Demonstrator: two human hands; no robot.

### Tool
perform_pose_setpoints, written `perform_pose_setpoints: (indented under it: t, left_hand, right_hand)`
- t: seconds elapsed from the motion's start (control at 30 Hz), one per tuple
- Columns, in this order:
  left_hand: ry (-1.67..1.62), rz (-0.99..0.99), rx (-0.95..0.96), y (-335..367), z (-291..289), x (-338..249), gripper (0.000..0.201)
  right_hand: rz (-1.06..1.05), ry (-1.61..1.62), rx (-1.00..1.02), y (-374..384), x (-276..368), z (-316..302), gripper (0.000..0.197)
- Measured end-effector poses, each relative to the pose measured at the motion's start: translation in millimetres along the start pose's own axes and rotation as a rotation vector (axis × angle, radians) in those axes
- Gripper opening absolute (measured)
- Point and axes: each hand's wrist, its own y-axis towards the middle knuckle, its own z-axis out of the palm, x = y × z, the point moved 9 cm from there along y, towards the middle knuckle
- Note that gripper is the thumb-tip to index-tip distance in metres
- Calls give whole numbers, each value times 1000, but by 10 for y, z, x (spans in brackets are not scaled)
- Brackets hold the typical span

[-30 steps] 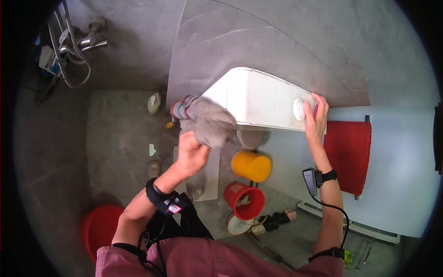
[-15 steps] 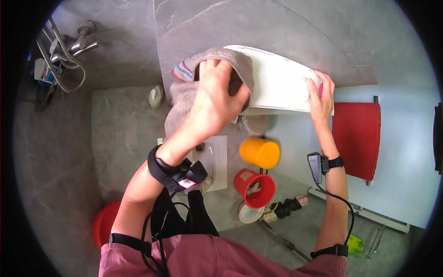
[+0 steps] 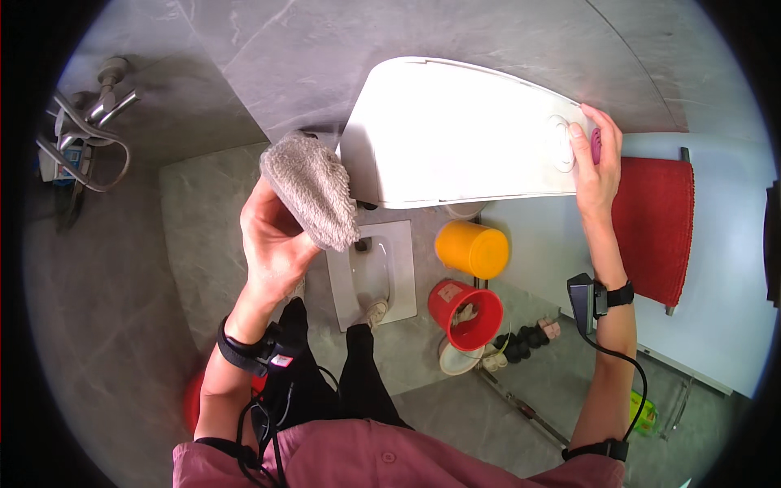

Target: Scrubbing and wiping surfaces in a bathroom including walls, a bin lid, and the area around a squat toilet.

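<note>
- We have the grey cloth (image 3: pixel 309 187) gripped in our left hand (image 3: pixel 272 248); some of the fingers are hidden in or behind its folds.
- That cloth is left of centre, just beside the left end of the white tank (image 3: pixel 455 134); whether the two touch, we cannot tell.
- Our right hand (image 3: pixel 598 179) is curled about the tank's right end, thumb by the round button (image 3: pixel 560 144), with a pink item (image 3: pixel 595 146) partly showing between thumb and fingers; whether it grips or only rests, we cannot tell.
- Done, as we judge it: the cloth is in hand at the tank, and our other hand is in place at the opposite end.
- Left, as we judge it: the cloth is not yet put down, so the work looks unfinished. The white top is too bright for us to tell which parts have been covered.
- Nearer us, the yellow container (image 3: pixel 472 250) and red bucket (image 3: pixel 443 305) stand apart from both hands.
</note>
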Motion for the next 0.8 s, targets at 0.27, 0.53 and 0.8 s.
perform_pose_setpoints:
  t: [0.27, 0.53, 0.8]
  left_hand:
    - [365, 107, -62, 94, 220, -168, 52]
    - [447, 331, -15, -55, 358, -185, 19]
    - [109, 51, -36, -231, 111, 499, 29]
  right_hand:
    - [-4, 33, -15, 11, 12, -32, 36]
    - [-19, 8, -16, -7, 44, 0, 35]
    - [-2, -5, 40, -16, -34, 50, 33]
